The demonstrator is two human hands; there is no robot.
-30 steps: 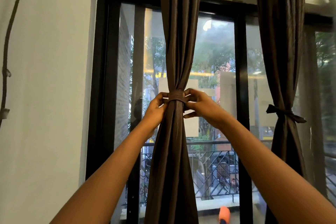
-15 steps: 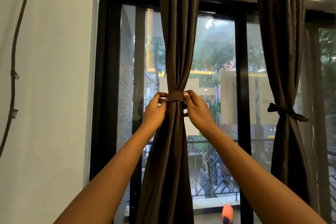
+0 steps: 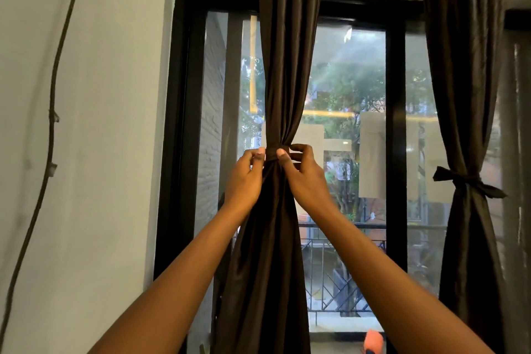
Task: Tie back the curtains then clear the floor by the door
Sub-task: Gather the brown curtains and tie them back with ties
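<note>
The curtain (image 3: 287, 66) hangs in front of the glass door, gathered to a narrow waist by a dark tie (image 3: 272, 153) wrapped round it. Both hands are at that band: the left hand (image 3: 247, 178) pinches it from the left side with thumb and fingers (image 3: 261, 151) curled, and the right hand (image 3: 304, 175) grips it from the right, thumb on the front and fingers hooked over the edge. So both sets of fingers are clamped on the tie, with nothing loose showing.

This looks like the fastening step on the first half of the task. A second curtain (image 3: 465, 80) at the right already wears a knotted tie (image 3: 468, 181).

Next, I judge, the ends need drawing snug and securing without letting the gathers slip. The floor by the door is barely in view; an orange object (image 3: 373, 339) shows at the bottom.
</note>
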